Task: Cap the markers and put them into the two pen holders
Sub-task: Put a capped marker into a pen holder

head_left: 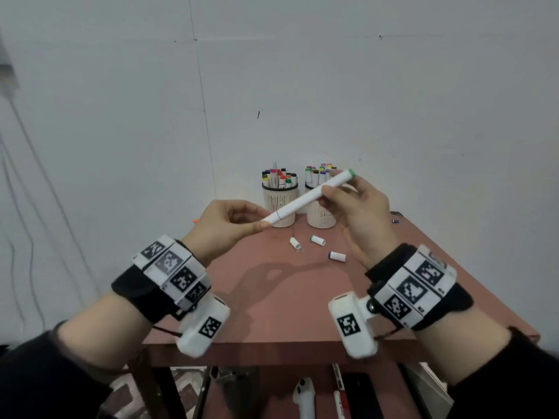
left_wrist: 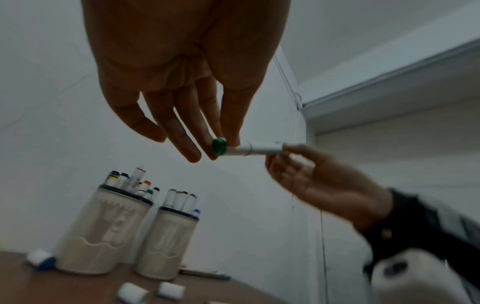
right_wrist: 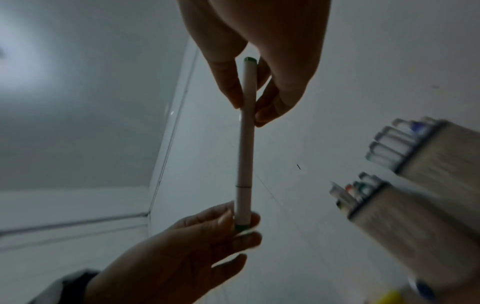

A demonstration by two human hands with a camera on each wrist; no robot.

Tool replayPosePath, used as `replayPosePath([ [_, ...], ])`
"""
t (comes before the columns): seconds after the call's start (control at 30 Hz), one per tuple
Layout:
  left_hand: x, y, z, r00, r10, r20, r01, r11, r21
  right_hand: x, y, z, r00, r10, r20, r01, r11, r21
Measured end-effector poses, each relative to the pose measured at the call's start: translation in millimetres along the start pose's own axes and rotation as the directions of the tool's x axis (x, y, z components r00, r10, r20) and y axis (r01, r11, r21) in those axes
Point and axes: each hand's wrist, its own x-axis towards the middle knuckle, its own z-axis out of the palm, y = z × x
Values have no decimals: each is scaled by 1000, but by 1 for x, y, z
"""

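Both hands held one green-capped marker (head_left: 308,196) in the air above the red-brown table (head_left: 272,297), in front of the two pen holders (head_left: 279,204) that stood side by side by the wall, each already packed with capped markers. My left hand (head_left: 225,226) pinched the near cap end between thumb and fingertips; my right hand (head_left: 360,213) pinched the barrel short of the far green end, with the remaining fingers loosely spread. The marker lay slanted between the two grips, its far end higher and towards the right holder (head_left: 320,214). A seam near the left end suggested that the cap was seated there, though I could not tell whether it had clicked fully home. I judged the marker light, rigid and smooth-walled, apt to roll or slip under a loose pinch; the mid-barrel seemed the best place to hold it for an upright drop into a holder. Three loose caps (head_left: 317,240) lay on the table just in front of the holders.
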Motion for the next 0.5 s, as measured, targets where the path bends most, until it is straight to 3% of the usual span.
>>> replayPosePath([
  [0.2, 61, -29, -26, 999, -49, 24, 37, 931, 364, 66, -11, 12, 967, -249, 53, 251, 892, -376],
  [0.33, 95, -74, -42, 988, -138, 69, 65, 780, 623, 113, -13, 8, 914, -395, 93, 373, 730, -572],
  [0.5, 121, -110, -57, 951, -295, 92, 84, 532, 843, 171, -9, -5, 884, -450, 124, 402, 601, -691],
])
